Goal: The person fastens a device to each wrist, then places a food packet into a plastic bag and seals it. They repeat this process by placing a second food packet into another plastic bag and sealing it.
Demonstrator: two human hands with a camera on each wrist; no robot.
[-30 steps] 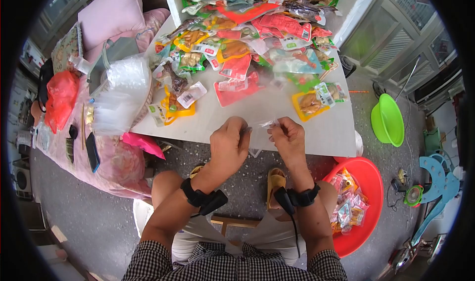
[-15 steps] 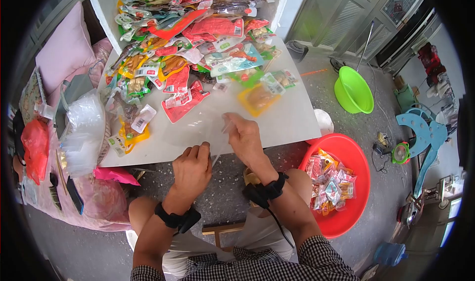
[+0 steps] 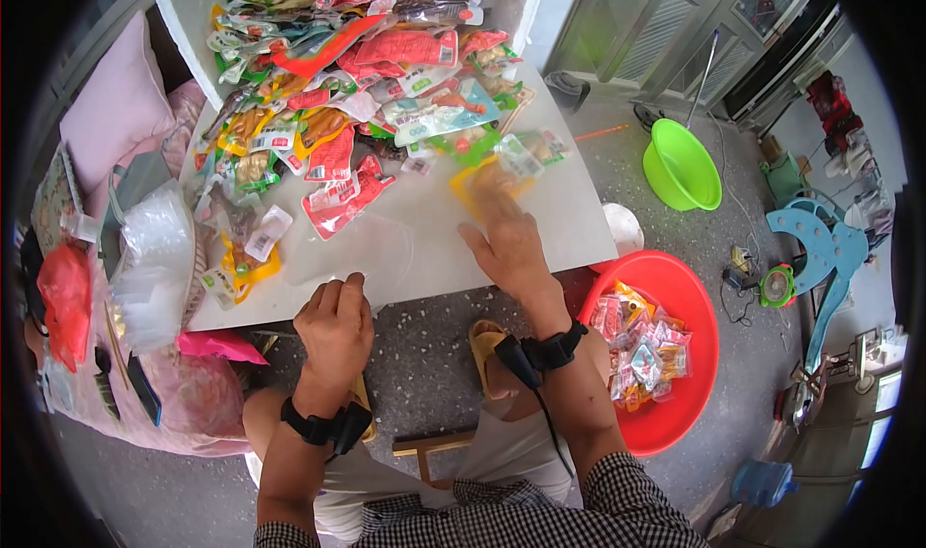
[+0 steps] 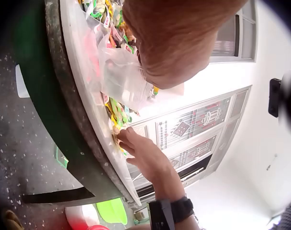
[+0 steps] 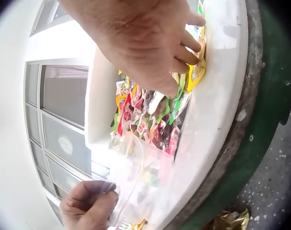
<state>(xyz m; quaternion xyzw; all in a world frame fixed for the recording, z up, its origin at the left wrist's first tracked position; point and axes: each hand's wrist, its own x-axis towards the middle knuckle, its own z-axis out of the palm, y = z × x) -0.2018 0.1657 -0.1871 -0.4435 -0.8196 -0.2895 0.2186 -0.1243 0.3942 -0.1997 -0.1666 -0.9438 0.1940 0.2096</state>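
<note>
Reaching over the pale tabletop (image 3: 574,230), your right hand (image 3: 516,249) is at a yellow-edged, printed plastic food packet (image 3: 473,189) near the table's front right; looks like the pick-up step. Fingers are spread wide, thumb apart; head view blurs there, so cannot tell how firmly they touch. Your left hand (image 3: 334,326) pinches the edge of a clear, thin plastic zip bag (image 5: 140,175), which lies over the table's front edge area. Next move, in my judgement, calls for closing the right fingers on the packet while the left keeps the bag's edge. Containers: white, thick-walled box (image 3: 183,37) at the back, heaped with colourful packets spilling onto the table; round red plastic basin (image 3: 693,408) by your right knee, partly filled with small clear-wrapped packets; at left, a stack of clear plastic bags (image 3: 154,239).
</note>
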